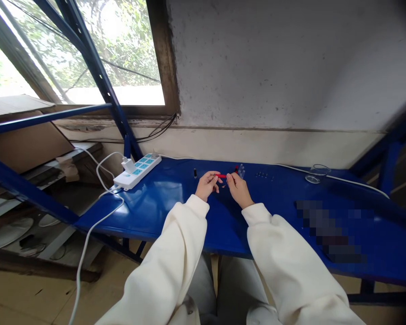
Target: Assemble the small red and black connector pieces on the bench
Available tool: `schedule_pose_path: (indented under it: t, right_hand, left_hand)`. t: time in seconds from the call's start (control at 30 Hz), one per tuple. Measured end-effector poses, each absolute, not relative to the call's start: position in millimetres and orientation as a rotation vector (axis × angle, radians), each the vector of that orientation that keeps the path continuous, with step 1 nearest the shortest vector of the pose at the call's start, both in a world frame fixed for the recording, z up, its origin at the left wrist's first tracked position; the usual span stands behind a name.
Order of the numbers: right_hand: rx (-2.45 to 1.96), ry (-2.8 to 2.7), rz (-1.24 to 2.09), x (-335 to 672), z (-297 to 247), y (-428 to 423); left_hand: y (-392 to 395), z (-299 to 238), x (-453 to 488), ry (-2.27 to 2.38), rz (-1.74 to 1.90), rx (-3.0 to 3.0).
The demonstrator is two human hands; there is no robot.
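Observation:
Both my hands rest over the blue table (176, 203), sleeves in white. My left hand (207, 185) has its fingers curled and pinches one end of a small red piece (220, 175). My right hand (237, 188) is closed too, its fingertips meeting the left hand's near the red piece; what it holds is too small to make out. Just beyond the right hand stand a few small clear and red parts (241, 170). A small black piece (195, 172) stands upright left of my left hand.
A white power strip (137, 171) with blue sockets lies at the table's left rear, its white cable (88, 234) hanging to the floor. Several tiny dark parts (264, 174) and a clear ring (313, 179) with a white wire lie to the right. Blue shelf struts flank both sides.

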State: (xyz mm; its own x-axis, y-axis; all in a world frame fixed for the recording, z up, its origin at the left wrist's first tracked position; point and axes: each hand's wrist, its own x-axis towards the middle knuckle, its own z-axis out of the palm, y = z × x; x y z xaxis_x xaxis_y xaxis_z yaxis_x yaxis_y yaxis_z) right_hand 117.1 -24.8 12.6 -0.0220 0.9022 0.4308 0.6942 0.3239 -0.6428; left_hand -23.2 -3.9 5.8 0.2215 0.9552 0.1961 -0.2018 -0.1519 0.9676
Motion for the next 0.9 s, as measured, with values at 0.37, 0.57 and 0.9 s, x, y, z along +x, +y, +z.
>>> schedule_pose_path:
  t: [0.37, 0.57, 0.9]
  right_hand:
    - [-1.311, -1.721, 0.465, 115.5, 12.6, -25.1]
    - [-1.410, -1.794, 0.357, 116.8, 11.1, -23.4]
    - [-1.361, -1.714, 0.319, 118.4, 13.6, -25.5]
  left_hand:
    - [-0.8, 2.6, -22.9, 0.899, 1.292, 1.293]
    - [-2.6, 3.5, -22.5, 0.885, 1.267, 1.315]
    - [-3.4, 11.2, -23.7, 1.010, 1.548, 1.116]
